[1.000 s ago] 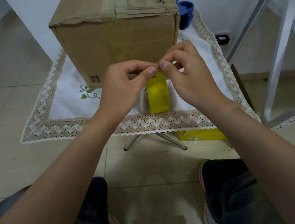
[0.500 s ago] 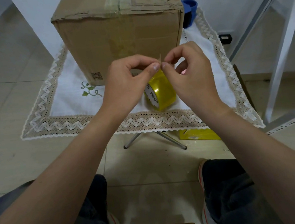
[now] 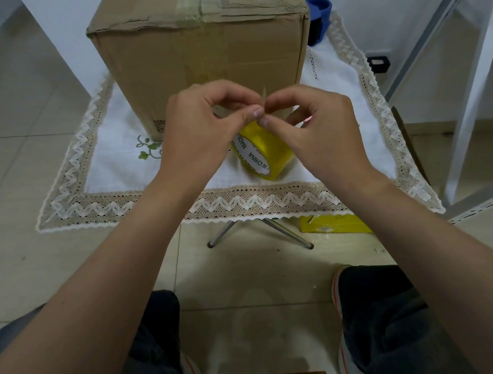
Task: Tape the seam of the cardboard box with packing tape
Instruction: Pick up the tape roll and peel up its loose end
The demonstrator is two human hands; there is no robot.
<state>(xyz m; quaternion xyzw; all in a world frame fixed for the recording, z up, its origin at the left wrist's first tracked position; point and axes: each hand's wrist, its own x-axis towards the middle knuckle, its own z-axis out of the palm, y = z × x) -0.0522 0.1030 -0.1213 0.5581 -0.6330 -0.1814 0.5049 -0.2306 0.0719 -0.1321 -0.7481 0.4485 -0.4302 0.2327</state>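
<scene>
A brown cardboard box (image 3: 198,56) stands on a small table covered by a white lace-edged cloth (image 3: 113,180). Old tape runs along its top seam (image 3: 193,0). A yellow roll of packing tape (image 3: 269,152) hangs tilted in front of the box, just above the cloth. My left hand (image 3: 198,128) and my right hand (image 3: 320,129) meet above the roll. Both pinch the thin free end of the tape (image 3: 264,95) between thumb and forefinger. The upper part of the roll is hidden behind my fingers.
A blue object (image 3: 318,16) sits behind the box at the right. A yellow flat packet (image 3: 335,223) lies on the floor under the table, near the metal table legs (image 3: 261,230). A white metal frame (image 3: 469,92) stands at the right. My knees and shoes are below.
The tape roll has turned from edge-on to tilted, showing its printed inner core. My hands stayed together at the tape end, and the view shifted slightly.
</scene>
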